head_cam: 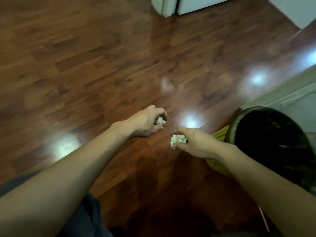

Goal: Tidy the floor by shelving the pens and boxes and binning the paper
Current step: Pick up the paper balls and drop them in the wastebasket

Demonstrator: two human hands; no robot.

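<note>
**Two paper wads in hand beside the bin**

The left hand [145, 123] curls its fingers [160, 111] down around a small crumpled paper wad [160, 120], with the thumb closing in from below; only a scrap of white shows between them. The right hand [196, 143] pinches a second, larger paper ball [177, 140] between its thumb and curled fingers, the wad sticking out on the side facing the left hand. The two hands sit near each other, apart, with bare floor between them.

Just behind the right hand stands a yellow woven bin [220, 135] lined with a black bag [266, 134]; its dark opening lies on the far side of the right wrist, away from the left hand. Neither wad is over the opening.

Beneath both hands spreads a glossy red-brown wooden floor [85, 65] with bright spots of reflected light. Beyond the bin runs pale furniture [290, 98], and far ahead of the fingers stand white cabinet fronts [171, 6]. The picture is somewhat blurred.
</note>
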